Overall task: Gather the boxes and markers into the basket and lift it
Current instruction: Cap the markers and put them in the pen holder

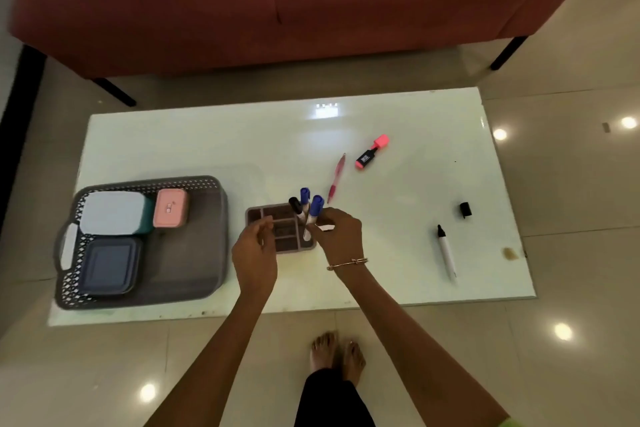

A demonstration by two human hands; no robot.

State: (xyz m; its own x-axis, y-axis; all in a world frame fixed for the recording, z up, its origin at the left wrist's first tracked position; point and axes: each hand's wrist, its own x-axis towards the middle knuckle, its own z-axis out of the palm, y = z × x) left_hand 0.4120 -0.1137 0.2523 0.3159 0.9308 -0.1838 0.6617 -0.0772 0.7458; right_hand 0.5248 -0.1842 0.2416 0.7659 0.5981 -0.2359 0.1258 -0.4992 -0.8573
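A grey perforated basket (pixel 204 246) sits at the table's left, holding a white-lidded teal box (pixel 112 211), a pink box (pixel 170 207) and a dark blue box (pixel 109 265). To its right stands a brown compartment holder (pixel 258 213) with a black-capped marker (pixel 296 206) and a blue-capped marker (pixel 304 198) upright in it. My right hand (pixel 341 236) grips another blue-capped marker (pixel 315 210) at the holder. My left hand (pixel 254 255) hovers at the holder's left side, fingers curled, holding nothing I can see. On the table lie a red pen (pixel 336 178), a pink highlighter (pixel 372 152), an uncapped black marker (pixel 446 250) and its cap (pixel 465 210).
The white glossy table (pixel 207 142) is low and stands on a tiled floor. A red sofa (pixel 277 0) runs along the table's far side. My bare feet (pixel 337 355) are at the near edge.
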